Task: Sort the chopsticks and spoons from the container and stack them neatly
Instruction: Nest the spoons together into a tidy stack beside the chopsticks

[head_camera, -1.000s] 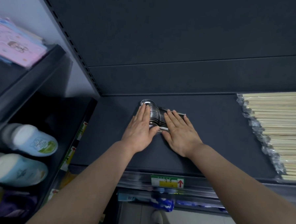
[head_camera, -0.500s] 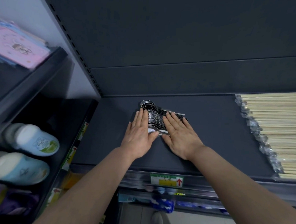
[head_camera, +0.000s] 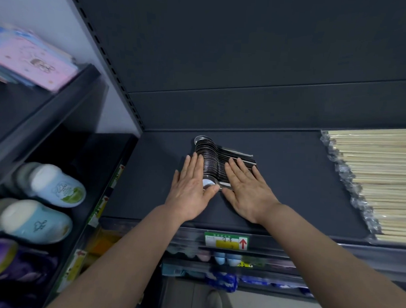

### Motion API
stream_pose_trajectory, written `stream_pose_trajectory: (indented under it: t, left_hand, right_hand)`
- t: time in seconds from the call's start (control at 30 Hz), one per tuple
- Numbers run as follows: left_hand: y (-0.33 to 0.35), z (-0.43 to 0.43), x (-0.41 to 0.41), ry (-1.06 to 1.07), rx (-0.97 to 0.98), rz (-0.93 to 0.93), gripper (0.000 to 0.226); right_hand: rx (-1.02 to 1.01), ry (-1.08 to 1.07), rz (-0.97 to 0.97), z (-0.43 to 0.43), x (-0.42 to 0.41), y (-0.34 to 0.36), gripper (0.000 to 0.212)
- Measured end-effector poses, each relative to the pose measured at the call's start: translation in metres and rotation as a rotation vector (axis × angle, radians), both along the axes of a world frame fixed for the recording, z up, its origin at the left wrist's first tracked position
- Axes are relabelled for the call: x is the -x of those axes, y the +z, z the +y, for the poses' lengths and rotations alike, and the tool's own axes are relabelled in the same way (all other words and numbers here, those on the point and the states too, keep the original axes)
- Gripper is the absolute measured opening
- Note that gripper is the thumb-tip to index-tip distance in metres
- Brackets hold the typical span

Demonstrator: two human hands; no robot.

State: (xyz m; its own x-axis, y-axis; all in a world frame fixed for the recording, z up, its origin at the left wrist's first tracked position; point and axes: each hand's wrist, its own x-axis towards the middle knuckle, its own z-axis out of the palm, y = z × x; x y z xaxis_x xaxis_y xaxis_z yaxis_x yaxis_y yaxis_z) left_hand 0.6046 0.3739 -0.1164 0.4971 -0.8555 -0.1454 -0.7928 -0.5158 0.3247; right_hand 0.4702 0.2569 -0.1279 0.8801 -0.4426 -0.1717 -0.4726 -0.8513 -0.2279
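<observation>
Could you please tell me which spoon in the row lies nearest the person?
The front spoon, its bright bowl showing beside the thumb of the left hand; the rest are packed behind it.

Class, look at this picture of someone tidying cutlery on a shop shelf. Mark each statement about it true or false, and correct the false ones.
1. Both the left hand and the right hand lie flat, fingers straight, against the row of spoons. True.
2. The chopsticks lie to the left of the spoons. False: they are stacked at the right end of the same shelf.
3. The spoons rest on the dark shelf. True.
4. The left hand is lifting one spoon into the air. False: it presses flat beside the row.
5. A label with a red arrow sits on the shelf's front edge. True.
</observation>
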Motion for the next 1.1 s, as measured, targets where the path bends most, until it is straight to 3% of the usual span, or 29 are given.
stream_pose_trajectory:
  t: [0.5, 1.1]
  left_hand:
    - [0.004, 0.019, 0.021, 0.008, -0.041, 0.025, 0.092]
    - [0.003, 0.037, 0.032, 0.013, -0.069, -0.032, 0.087]
  right_hand:
    - [-0.012, 0.030, 0.025, 0.009, 0.012, 0.004, 0.065]
    - [-0.022, 0.055, 0.055, 0.026, 0.027, 0.006, 0.068]
